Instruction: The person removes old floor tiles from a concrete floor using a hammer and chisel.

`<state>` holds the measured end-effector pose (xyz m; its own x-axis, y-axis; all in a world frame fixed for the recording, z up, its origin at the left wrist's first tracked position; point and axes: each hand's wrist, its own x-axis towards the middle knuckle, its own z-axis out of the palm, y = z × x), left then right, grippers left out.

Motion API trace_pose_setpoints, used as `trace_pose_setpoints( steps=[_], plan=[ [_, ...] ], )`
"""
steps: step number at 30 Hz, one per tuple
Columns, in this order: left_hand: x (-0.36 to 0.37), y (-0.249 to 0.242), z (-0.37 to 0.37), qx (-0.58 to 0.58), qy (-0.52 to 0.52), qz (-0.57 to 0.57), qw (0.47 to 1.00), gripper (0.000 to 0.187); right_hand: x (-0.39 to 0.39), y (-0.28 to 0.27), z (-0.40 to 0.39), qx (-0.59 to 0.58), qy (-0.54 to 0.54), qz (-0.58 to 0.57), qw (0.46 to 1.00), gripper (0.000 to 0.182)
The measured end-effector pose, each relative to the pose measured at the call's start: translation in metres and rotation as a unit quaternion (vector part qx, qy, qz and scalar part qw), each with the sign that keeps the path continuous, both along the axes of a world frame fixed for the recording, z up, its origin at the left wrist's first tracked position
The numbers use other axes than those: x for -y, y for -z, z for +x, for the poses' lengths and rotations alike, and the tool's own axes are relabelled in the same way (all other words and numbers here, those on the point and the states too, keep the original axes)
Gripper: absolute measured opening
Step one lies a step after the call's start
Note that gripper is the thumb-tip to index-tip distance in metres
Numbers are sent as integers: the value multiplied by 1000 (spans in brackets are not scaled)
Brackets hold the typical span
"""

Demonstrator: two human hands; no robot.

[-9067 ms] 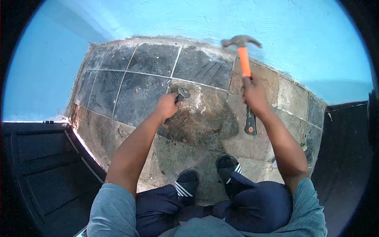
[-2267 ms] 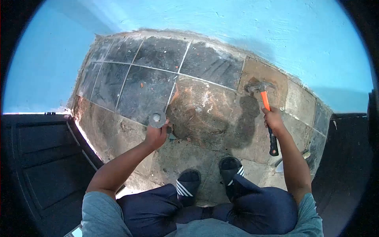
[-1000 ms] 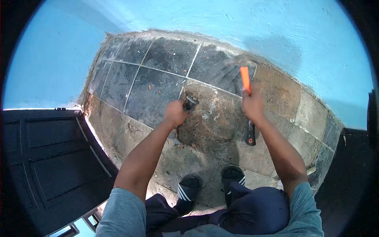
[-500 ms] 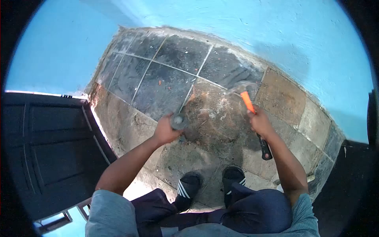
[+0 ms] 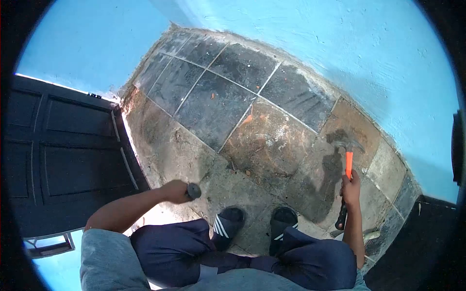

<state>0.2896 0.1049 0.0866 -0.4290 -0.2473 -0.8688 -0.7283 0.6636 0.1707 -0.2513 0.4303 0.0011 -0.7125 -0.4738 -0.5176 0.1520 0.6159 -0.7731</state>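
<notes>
In my right hand is a claw hammer with an orange and black handle, my fingers wrapped round its middle. Its metal head points away from me, over a brownish floor tile at the right. My left hand, low and to the left near my feet, is closed round a chisel. The chisel's dark round end faces up toward me, and its blade is hidden. Between the hands lies a bare, rough brown patch of floor with a pale scuffed area.
Dark slate tiles with pale joints run along the blue wall. Small chips lie scattered on them. A dark panelled door stands at the left. My sandalled feet are just below the bare patch. Something pale lies by my right forearm.
My left hand has drawn back with the chisel, down and left, away from the bare patch. My right hand has carried the hammer to the right and nearer to me.
</notes>
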Motion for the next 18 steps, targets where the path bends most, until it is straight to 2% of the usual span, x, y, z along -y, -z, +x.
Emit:
trace_pose_setpoints(
  steps=[2,3,4,6,8,11,14,15,18],
  plan=[
    [11,-4,-39,-84,-75,-17,993,40,-17,5,-3,1,19,8,1000,27],
    [15,-5,-61,-162,-121,-28,979,44,-21,0,1,-10,34,22,999,24],
    [19,-6,-85,-239,-165,-40,956,47,-27,2,2,3,48,17,999,24],
    [23,-5,-131,-297,-282,-65,910,53,-40,11,4,30,75,8,997,22],
    [28,16,-162,-421,-357,-51,832,47,-46,23,9,45,94,-7,995,25],
    [13,33,-180,-457,-421,-68,781,31,-48,27,14,54,106,-13,993,27],
    [-18,39,-150,-510,-375,-38,773,29,-46,24,16,43,97,-8,994,27],
    [-18,23,-135,-408,-314,-5,857,29,-48,24,18,39,92,-5,995,27],
    [-24,9,-107,-366,-120,-37,922,38,-56,38,13,39,69,0,997,27]
  ],
)
